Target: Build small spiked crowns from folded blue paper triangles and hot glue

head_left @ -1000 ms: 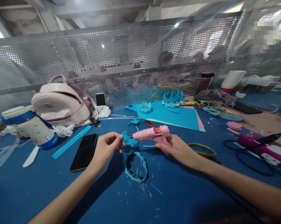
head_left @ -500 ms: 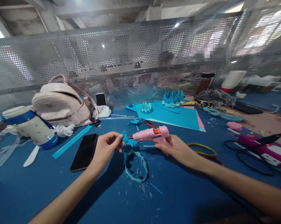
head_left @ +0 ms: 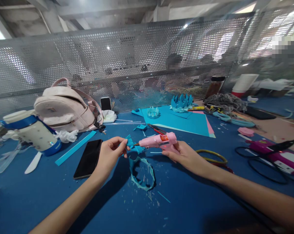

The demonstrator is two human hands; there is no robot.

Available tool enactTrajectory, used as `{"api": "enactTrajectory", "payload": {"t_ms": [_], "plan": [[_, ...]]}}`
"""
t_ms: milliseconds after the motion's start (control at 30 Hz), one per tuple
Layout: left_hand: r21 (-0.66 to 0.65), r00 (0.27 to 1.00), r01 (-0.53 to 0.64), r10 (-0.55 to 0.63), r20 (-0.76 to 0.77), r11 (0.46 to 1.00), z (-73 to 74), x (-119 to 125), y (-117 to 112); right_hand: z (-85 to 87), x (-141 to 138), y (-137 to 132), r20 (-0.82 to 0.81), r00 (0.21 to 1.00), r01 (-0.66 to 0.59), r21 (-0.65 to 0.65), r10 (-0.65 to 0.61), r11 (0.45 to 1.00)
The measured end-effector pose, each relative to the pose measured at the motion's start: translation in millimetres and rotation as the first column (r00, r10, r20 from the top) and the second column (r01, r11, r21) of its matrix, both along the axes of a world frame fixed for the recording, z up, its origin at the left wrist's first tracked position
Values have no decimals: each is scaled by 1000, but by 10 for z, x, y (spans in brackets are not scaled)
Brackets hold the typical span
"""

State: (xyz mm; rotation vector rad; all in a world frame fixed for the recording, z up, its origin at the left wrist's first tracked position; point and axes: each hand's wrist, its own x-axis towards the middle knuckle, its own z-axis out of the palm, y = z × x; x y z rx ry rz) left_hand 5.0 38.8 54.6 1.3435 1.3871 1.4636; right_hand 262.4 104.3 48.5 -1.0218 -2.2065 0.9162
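Between the thumb and fingers of my left hand (head_left: 114, 151) is a small folded blue paper piece (head_left: 129, 141). My right hand (head_left: 186, 159) is wrapped round the handle of a pink hot glue gun (head_left: 158, 141), its nozzle pointing left at the paper piece. Whether the tip touches the paper I cannot tell. More blue folded paper (head_left: 137, 149) lies just behind the nozzle. Below, a ring of light blue folded paper (head_left: 152, 177) rests on the blue table. Another folded blue piece (head_left: 140, 127) lies farther back, beside red-handled pliers or scissors (head_left: 159, 130).
A black phone (head_left: 87, 159) and a blue paper strip (head_left: 75, 148) lie left, near a bottle (head_left: 30, 131) and backpack (head_left: 64, 109). Blue paper sheets (head_left: 178, 122) at the back carry paper crowns (head_left: 181, 103). At right are yellow tape rings (head_left: 211, 156) and a magenta corded device (head_left: 275, 156).
The blue paper piece in my left hand has tilted slightly, and its upper edge sits a little higher. The glue gun has hardly moved.
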Motion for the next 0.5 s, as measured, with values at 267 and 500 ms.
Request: {"api": "enactTrajectory", "payload": {"t_ms": [267,500], "plan": [[7,1000,1,-1,15,1000,12,-1,4,-3,-7,1,-12,1000,-2,13,2,1000],[7,1000,4,-4,25,1000,12,-7,3,-39,3,62,17,1000,-7,35,6,999]]}}
